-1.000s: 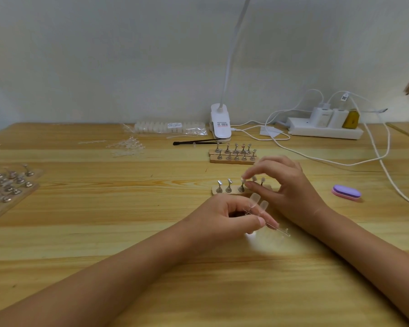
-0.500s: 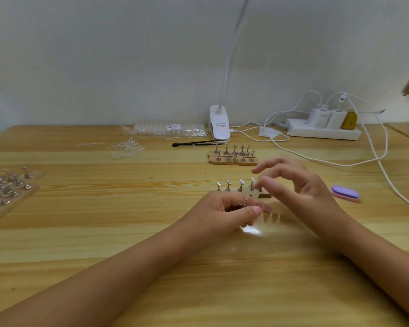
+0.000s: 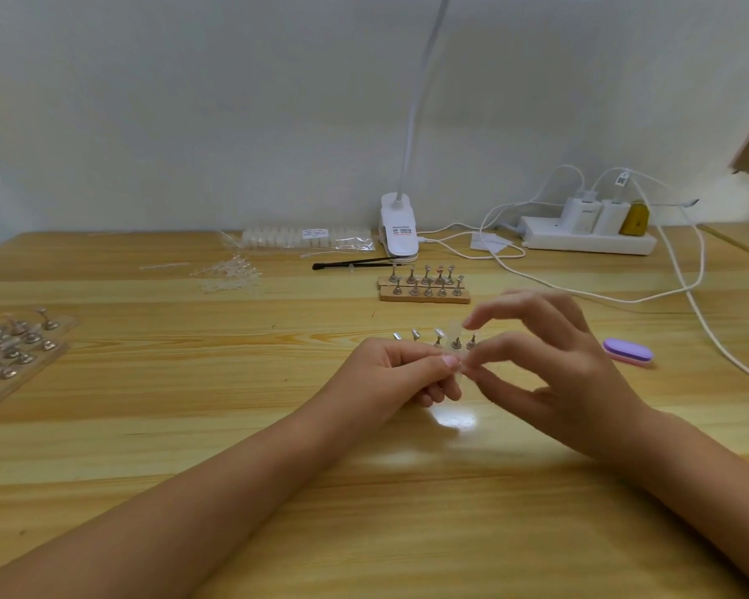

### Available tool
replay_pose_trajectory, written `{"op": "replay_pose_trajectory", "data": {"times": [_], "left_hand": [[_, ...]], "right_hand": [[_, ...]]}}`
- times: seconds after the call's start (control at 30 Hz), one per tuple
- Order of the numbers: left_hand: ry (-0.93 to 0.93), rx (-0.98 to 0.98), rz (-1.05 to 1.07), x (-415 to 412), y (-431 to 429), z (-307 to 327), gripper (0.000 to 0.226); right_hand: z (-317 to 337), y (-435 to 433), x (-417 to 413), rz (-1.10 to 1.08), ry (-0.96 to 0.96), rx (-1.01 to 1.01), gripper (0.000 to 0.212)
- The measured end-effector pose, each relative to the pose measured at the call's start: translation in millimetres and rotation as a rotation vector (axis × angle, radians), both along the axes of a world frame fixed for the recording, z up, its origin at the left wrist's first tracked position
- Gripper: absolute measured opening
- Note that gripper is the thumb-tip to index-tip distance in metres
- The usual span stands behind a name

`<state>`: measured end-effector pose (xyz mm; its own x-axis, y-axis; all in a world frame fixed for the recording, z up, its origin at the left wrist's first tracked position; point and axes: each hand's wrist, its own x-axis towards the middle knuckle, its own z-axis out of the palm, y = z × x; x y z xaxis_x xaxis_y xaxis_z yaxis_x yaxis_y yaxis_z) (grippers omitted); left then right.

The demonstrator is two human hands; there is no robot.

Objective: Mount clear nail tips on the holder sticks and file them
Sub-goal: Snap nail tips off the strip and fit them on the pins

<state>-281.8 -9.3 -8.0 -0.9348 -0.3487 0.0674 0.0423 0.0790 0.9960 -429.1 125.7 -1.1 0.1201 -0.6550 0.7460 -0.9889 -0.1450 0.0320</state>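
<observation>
Near the table's middle stands a short row of metal holder sticks (image 3: pixel 433 338). One stick carries a clear nail tip (image 3: pixel 454 329). Just in front of the row, my left hand (image 3: pixel 403 376) grips a strip of clear nail tips (image 3: pixel 461 373) between thumb and fingers; most of the strip is hidden. My right hand (image 3: pixel 563 373) meets it from the right, its thumb and a fingertip pinching the strip's end, its index finger raised over the sticks.
A purple nail file block (image 3: pixel 628 351) lies right of my right hand. Behind are a second wooden holder block (image 3: pixel 424 288), a black brush (image 3: pixel 355 265), loose clear tips (image 3: pixel 230 274), a lamp clip (image 3: pixel 398 231) and a power strip (image 3: pixel 589 240) with trailing cables. More holders (image 3: pixel 9 348) lie far left.
My right hand came back from the holder row to the strip in my left hand. A clear tip now sits on one stick. The strip is pulled in closer to my left fingers.
</observation>
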Motion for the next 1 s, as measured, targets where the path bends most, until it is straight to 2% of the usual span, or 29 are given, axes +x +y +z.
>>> {"op": "replay_pose_trajectory", "data": {"times": [0.07, 0.23, 0.33, 0.47, 0.6, 0.73, 1.0], "left_hand": [[-0.004, -0.020, 0.001, 0.2, -0.3, -1.1, 0.027], [0.044, -0.213, -0.004, 2.9, 4.5, -4.5, 0.021], [0.107, -0.366, -0.019, 3.1, 7.3, -6.4, 0.019], [0.120, -0.382, -0.067, 5.3, 4.9, -5.2, 0.021], [0.093, -0.324, -0.086, 6.3, 5.8, -4.1, 0.021], [0.118, -0.352, -0.067, 6.1, 7.2, -4.1, 0.020], [0.141, -0.349, -0.036, 5.6, 7.9, -2.6, 0.020]], "right_hand": [[-1.1, -0.9, 3.3, 0.004, -0.108, 0.020, 0.018], [3.3, -1.6, 8.2, 0.117, -0.914, 0.082, 0.013], [4.6, -0.8, 4.2, 0.209, -1.220, 0.083, 0.009], [5.2, -0.2, -0.3, 0.210, -1.238, 0.174, 0.012], [-1.9, -1.5, -1.8, 0.074, -1.045, 0.255, 0.014], [-2.8, -3.1, -1.1, 0.097, -0.961, 0.257, 0.018], [1.9, 2.2, -6.3, 0.178, -1.014, 0.316, 0.024]]}}
